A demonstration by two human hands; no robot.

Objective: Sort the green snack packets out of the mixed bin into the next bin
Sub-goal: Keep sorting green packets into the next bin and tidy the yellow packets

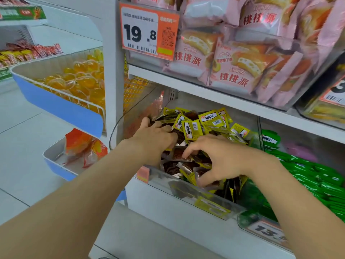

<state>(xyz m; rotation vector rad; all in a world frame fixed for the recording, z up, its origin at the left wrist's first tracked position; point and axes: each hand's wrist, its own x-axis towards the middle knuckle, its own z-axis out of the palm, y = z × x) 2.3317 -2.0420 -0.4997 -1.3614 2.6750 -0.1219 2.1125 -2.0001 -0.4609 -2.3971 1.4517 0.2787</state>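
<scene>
The green snack packets [306, 172] in plain view lie stacked in the next bin [248, 221], right of both hands, long axes apparently parallel. In the mixed bin [186, 187] only yellow packets [192, 128] and brown packets [179, 154] show on top. The right hand [214, 159], nearer the clear divider [259, 131], has bent, spread fingers in the pile, and the left hand [155, 134] digs in at the rear left; whether either pinches a packet cannot be told. Any transfer would likely go rightward over the divider, under the low shelf [186, 85] overhead.
</scene>
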